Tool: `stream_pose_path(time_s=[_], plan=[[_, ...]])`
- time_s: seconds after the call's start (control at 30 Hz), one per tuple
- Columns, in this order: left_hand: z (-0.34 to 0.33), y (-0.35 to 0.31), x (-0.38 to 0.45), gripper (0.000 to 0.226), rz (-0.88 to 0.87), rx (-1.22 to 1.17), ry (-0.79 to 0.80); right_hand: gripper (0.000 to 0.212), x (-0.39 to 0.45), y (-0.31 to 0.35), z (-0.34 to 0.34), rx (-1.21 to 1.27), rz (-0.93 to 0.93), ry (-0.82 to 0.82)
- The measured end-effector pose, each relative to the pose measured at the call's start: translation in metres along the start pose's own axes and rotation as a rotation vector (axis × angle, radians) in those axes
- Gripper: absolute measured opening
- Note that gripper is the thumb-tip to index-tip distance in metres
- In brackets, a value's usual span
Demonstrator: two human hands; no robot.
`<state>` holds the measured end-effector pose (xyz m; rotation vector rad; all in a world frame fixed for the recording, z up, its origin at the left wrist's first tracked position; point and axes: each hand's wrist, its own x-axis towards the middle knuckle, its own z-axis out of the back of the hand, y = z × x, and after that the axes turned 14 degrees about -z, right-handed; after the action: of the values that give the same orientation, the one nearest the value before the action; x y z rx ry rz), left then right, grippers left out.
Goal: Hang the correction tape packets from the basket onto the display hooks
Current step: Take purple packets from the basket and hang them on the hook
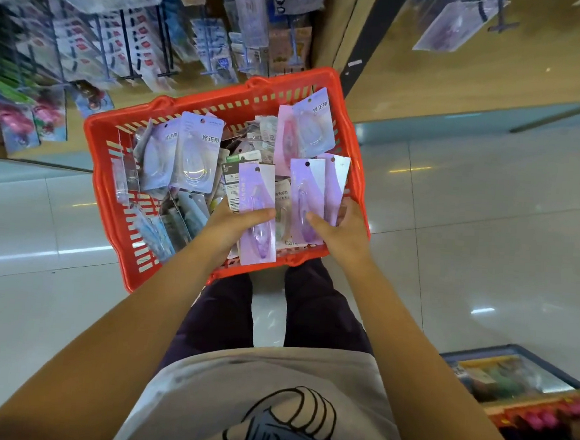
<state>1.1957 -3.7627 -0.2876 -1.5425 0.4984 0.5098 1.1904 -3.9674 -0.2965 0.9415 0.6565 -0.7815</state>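
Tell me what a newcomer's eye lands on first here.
The red basket on the floor, mid-frame, heaped with packets. Over its near edge, the left hand grips one purple packet and the right hand grips others. Display hooks crowd the upper left.

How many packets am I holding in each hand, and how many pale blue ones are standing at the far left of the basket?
Left hand: 1 purple packet
Right hand: 2 purple packets, one behind the other
Far left of the basket: 2 pale blue packets
Total: 5
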Motion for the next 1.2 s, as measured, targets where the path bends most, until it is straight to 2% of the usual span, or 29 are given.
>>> stream_pose_path(time_s=[0.07,0.1,0.2,0.27,0.43,0.53,0.6,0.67,0.8,0.87,0.93,1.1,1.2], plan=[[0.002,0.0,0.001,0.033,0.0,-0.017,0.0,0.056,0.003,0.003,-0.003,-0.007,-0.028,0.012],[0.002,0.0,0.001,0.037,-0.002,-0.026,0.001,0.056,0.004,0.005,-0.005,-0.001,-0.045,0.034],[0.003,-0.001,0.002,0.044,-0.019,-0.039,0.02,0.089,0.003,0.015,-0.01,0.08,-0.089,0.046],[0.003,-0.001,0.002,0.049,-0.013,-0.05,0.03,0.097,0.007,0.018,-0.014,0.108,-0.088,0.027],[0.005,0.0,0.003,0.057,0.03,-0.081,0.01,0.075,0.007,0.022,-0.003,0.142,-0.082,0.045],[0.004,-0.003,0.0,0.044,0.051,-0.142,-0.007,0.042,-0.001,0.026,0.011,0.227,-0.075,0.142],[0.003,-0.008,-0.002,0.042,0.059,-0.205,-0.007,0.038,-0.011,0.03,0.022,0.243,-0.071,0.217],[0.004,-0.017,-0.005,0.047,0.062,-0.273,-0.008,0.041,-0.022,0.036,0.032,0.226,-0.033,0.288],[0.005,-0.047,-0.013,0.037,0.057,-0.381,0.054,0.048,-0.048,0.059,0.043,0.251,0.029,0.384],[0.003,-0.067,-0.021,0.036,0.032,-0.411,0.105,0.044,-0.061,0.075,0.044,0.282,0.077,0.423],[0.002,-0.088,-0.029,0.035,-0.022,-0.438,0.124,0.042,-0.073,0.092,0.042,0.31,0.11,0.429],[0.012,-0.138,-0.048,0.045,-0.18,-0.465,0.062,0.076,-0.108,0.143,0.042,0.373,0.294,0.377],[0.025,-0.168,-0.064,0.049,-0.252,-0.437,0.005,0.071,-0.133,0.166,0.046,0.417,0.352,0.385]])
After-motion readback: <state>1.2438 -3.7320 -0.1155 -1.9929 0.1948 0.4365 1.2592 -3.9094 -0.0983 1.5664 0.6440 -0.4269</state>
